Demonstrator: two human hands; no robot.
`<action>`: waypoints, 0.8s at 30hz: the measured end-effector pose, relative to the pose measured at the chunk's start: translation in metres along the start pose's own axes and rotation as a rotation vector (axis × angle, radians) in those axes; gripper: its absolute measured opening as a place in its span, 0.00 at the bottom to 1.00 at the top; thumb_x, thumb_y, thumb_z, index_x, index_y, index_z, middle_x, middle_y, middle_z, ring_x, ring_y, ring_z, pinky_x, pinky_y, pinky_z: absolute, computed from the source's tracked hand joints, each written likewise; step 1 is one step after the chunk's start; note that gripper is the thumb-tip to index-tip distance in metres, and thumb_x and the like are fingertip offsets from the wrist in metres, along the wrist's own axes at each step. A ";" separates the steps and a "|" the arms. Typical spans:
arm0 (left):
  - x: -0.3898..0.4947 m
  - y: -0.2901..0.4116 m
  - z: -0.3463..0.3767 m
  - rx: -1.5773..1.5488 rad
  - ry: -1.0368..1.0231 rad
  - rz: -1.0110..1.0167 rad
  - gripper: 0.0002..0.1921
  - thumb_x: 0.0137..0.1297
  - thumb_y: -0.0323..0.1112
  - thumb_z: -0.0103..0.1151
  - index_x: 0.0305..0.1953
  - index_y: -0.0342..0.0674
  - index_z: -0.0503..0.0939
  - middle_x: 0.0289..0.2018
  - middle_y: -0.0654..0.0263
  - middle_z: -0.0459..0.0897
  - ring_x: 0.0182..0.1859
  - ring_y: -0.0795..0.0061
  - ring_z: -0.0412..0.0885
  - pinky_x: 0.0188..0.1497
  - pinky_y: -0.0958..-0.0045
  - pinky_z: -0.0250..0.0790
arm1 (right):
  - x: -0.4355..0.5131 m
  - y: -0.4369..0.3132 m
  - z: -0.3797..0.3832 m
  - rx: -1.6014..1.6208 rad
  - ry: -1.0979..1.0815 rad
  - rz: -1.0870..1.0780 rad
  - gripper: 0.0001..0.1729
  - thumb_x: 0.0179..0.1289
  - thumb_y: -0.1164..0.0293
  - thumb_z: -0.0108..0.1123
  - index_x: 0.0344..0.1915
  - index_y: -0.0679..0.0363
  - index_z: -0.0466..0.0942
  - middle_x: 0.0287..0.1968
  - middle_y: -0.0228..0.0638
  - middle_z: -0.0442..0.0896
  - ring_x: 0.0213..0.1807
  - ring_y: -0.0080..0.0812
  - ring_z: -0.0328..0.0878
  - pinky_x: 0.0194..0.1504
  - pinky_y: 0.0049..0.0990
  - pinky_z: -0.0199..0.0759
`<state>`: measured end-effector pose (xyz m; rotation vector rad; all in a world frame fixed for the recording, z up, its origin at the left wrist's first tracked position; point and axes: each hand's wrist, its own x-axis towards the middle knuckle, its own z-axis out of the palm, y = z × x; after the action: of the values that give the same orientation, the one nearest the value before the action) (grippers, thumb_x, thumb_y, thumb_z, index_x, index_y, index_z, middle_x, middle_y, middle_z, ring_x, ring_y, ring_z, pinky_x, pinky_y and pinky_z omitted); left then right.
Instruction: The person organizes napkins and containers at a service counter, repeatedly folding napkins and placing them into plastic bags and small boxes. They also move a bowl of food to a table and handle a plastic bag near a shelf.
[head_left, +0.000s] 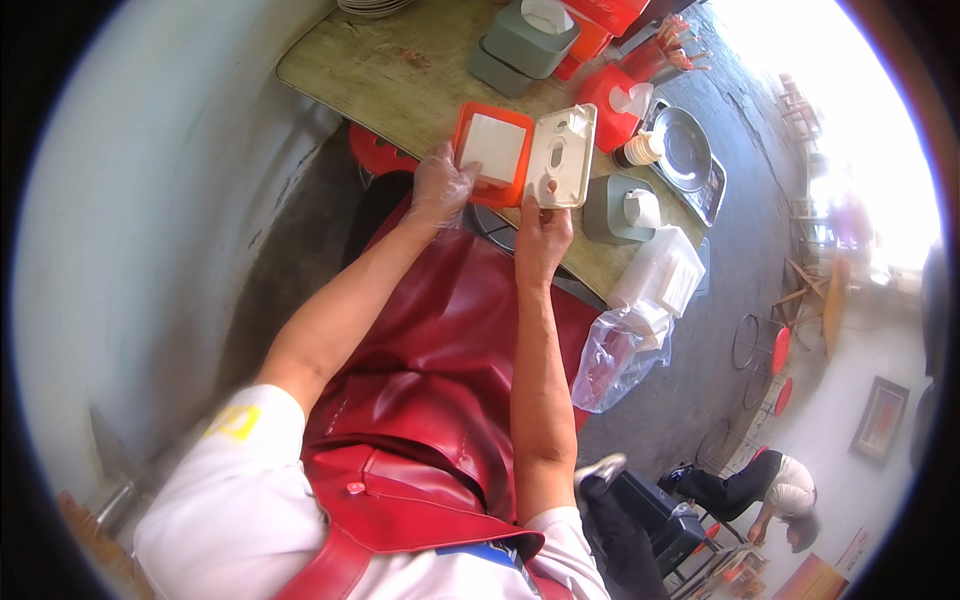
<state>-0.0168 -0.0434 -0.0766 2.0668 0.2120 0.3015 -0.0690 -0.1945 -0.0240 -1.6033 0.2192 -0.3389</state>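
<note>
An orange-red plastic tissue box (527, 161) is held over the table's near edge, a stack of white paper napkins (493, 150) lying inside it. My left hand (442, 184), in a clear plastic glove, grips its left side, the thumb on the napkins. Close against the box's right side is a cream-coloured lid (571, 154) with oval and round holes, seen from its inner face. Bare of any glove, my right hand (543, 225) pinches the lid's lower edge.
On the greenish table (375, 60) stand grey-green tissue boxes (616, 210), a red tissue box (609, 109), a metal tray with a round plate (681, 148), stacked cups (639, 150) and a container of utensils (656, 56). Napkin packs in plastic (660, 281) lie at the right edge. A person (784, 487) bends at lower right.
</note>
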 end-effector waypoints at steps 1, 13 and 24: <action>-0.001 0.002 0.001 0.013 0.015 0.008 0.27 0.57 0.40 0.71 0.53 0.28 0.77 0.44 0.40 0.83 0.48 0.39 0.82 0.53 0.51 0.75 | 0.000 0.001 0.000 -0.004 0.005 0.032 0.17 0.70 0.78 0.58 0.57 0.73 0.77 0.44 0.34 0.85 0.41 0.20 0.77 0.43 0.24 0.73; -0.004 0.005 0.006 0.046 0.059 0.037 0.30 0.60 0.38 0.69 0.61 0.30 0.74 0.48 0.40 0.84 0.51 0.40 0.82 0.56 0.53 0.74 | 0.005 0.000 -0.002 -0.658 -0.086 -0.364 0.19 0.68 0.76 0.58 0.57 0.69 0.77 0.40 0.51 0.82 0.42 0.53 0.81 0.45 0.43 0.77; -0.005 -0.001 0.003 0.107 -0.036 0.027 0.24 0.61 0.38 0.67 0.55 0.31 0.77 0.46 0.41 0.84 0.51 0.40 0.82 0.54 0.50 0.74 | 0.006 -0.006 -0.005 -0.727 -0.109 -0.446 0.17 0.67 0.74 0.57 0.54 0.69 0.77 0.39 0.56 0.79 0.40 0.61 0.77 0.42 0.50 0.74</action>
<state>-0.0207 -0.0473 -0.0793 2.1807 0.1816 0.2739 -0.0655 -0.2004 -0.0174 -2.3886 -0.1254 -0.5510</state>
